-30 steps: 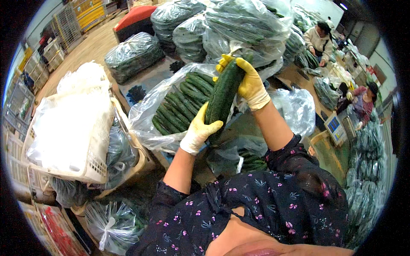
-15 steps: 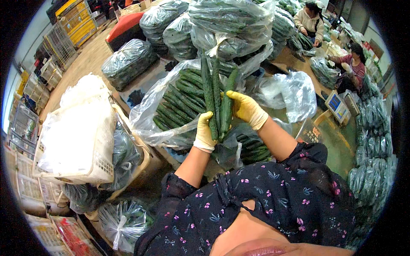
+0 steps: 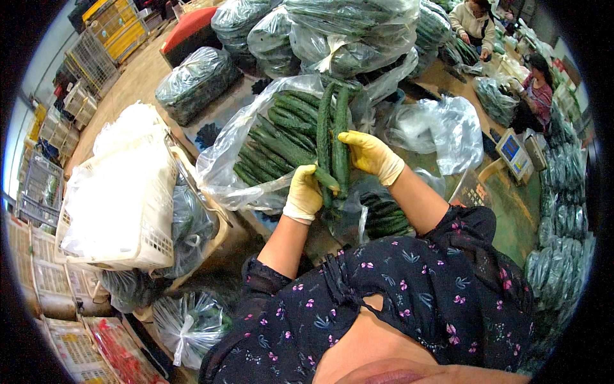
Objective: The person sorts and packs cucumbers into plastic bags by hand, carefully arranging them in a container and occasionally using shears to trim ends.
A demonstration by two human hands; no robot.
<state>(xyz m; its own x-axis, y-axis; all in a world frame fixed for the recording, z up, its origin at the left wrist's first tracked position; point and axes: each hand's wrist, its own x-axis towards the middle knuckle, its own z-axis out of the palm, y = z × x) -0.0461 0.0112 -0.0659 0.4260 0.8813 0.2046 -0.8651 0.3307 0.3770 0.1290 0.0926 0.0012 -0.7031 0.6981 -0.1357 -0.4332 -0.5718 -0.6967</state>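
My left hand [image 3: 303, 191], in a pale yellow glove, is closed around the near end of a dark green cucumber [image 3: 295, 153] that tilts to the left over the pile. In the matching glove, my right hand [image 3: 368, 155] grips a pair of long cucumbers standing side by side, the right one [image 3: 342, 144] partly under my thumb and the left one [image 3: 324, 141] beside it. Just beyond lies an opened clear plastic bag [image 3: 214, 168] with several cucumbers [image 3: 291, 118] stacked inside. Under my hands, more cucumbers [image 3: 387, 214] show in another clear bag.
A white crate [image 3: 157, 237] with white plastic stands at left. Filled cucumber bags [image 3: 358, 48] are heaped at the far side. On the right are crumpled clear bags [image 3: 457, 131] and a scale with a blue display [image 3: 510, 148]. Two people [image 3: 472, 25] handle bags at far right.
The cucumber in my left hand has swung from upright to leaning left over the pile. My right hand still holds its cucumbers upright. The view has shifted slightly.
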